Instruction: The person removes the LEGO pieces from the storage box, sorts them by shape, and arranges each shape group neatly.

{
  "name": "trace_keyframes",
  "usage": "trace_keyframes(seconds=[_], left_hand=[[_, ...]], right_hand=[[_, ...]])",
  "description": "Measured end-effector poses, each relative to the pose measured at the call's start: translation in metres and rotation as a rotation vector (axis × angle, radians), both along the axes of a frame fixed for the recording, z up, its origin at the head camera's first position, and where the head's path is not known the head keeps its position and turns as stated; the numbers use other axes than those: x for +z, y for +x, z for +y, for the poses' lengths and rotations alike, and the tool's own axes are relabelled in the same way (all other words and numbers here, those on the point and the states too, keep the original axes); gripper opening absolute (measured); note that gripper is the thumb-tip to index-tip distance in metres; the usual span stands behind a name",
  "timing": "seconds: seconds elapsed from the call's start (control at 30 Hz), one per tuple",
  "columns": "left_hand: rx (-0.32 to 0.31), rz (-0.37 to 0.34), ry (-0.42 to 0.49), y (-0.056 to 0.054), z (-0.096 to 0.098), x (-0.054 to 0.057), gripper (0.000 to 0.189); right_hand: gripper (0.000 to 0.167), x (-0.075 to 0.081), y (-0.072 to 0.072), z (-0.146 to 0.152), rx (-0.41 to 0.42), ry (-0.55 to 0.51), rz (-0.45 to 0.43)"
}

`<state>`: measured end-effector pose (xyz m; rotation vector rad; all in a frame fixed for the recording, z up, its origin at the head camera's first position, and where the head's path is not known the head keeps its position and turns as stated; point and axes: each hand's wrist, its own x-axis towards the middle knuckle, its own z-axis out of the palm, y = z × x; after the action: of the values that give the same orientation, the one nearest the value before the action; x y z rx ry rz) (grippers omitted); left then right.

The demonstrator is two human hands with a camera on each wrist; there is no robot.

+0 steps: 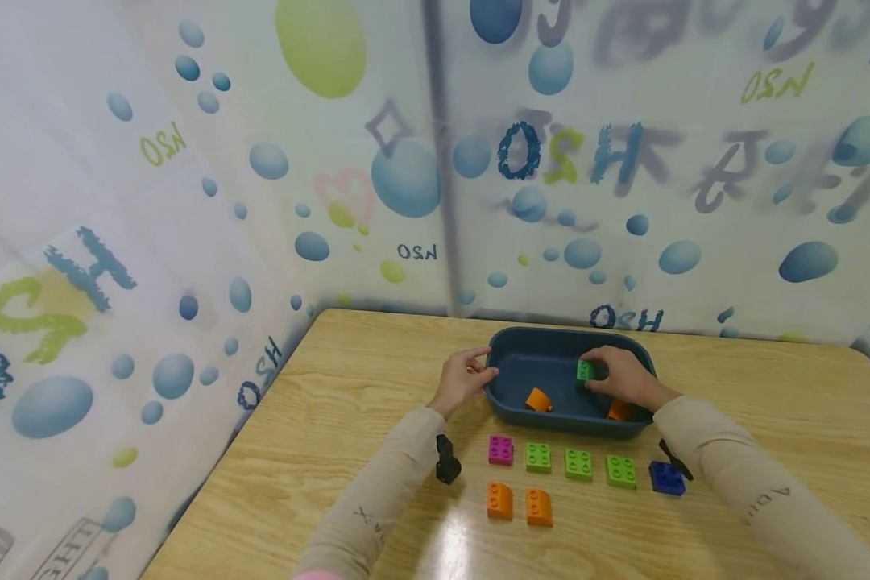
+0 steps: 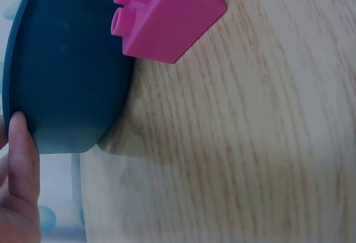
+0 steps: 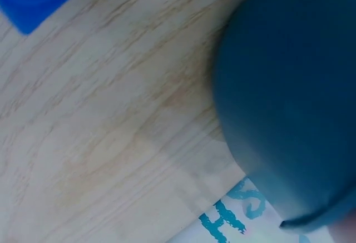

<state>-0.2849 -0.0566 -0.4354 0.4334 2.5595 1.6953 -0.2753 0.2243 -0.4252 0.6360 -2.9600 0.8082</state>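
Note:
A dark blue plastic bin (image 1: 565,423) stands on the wooden table. At its left end my left hand (image 1: 464,382) grips the rim; the left wrist view shows a finger (image 2: 22,159) against the bin's outer wall (image 2: 72,76). Inside the bin, my right hand (image 1: 621,376) pinches a green toy brick (image 1: 584,371) between thumb and fingers. Two orange bricks lie in there too, one left of centre (image 1: 539,399) and one partly covered by the right hand (image 1: 619,411). The right wrist view mostly catches the bin's outside (image 3: 289,98).
In front of the bin runs a row of bricks: magenta (image 1: 500,450), several lime green (image 1: 577,464) and dark blue (image 1: 667,478). Nearer me sit two orange curved bricks (image 1: 499,501). A patterned curtain (image 1: 406,177) hangs behind the table (image 1: 377,379).

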Motion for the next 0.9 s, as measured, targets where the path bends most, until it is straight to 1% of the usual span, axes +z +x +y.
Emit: trace_keyframes(seconds=[0.13,0.23,0.33,0.43,0.57,0.63,0.9], left_hand=[[-0.001,0.002,-0.004,-0.001,0.000,0.000,0.041],[-0.002,0.008,-0.008,-0.001,0.000,0.000,0.041],[-0.005,0.012,-0.006,0.000,0.000,-0.001,0.041],[-0.005,0.014,-0.008,0.000,0.000,-0.001,0.041],[0.005,0.011,-0.024,0.001,-0.001,-0.003,0.041],[0.010,0.008,-0.032,0.001,-0.001,-0.004,0.041],[0.004,0.015,-0.024,0.001,0.000,-0.001,0.041]], right_hand=[[0.038,0.005,0.006,0.002,0.012,-0.056,0.037],[0.038,0.010,0.010,0.003,0.021,-0.094,0.050],[0.037,0.014,0.016,0.004,0.026,-0.120,0.052],[0.038,0.018,0.022,0.003,0.040,-0.153,0.033],[0.039,0.024,0.034,-0.001,0.054,-0.208,-0.024],[0.040,0.027,0.040,-0.003,0.062,-0.233,-0.038],[0.038,0.039,0.065,-0.004,0.125,-0.360,-0.005]])
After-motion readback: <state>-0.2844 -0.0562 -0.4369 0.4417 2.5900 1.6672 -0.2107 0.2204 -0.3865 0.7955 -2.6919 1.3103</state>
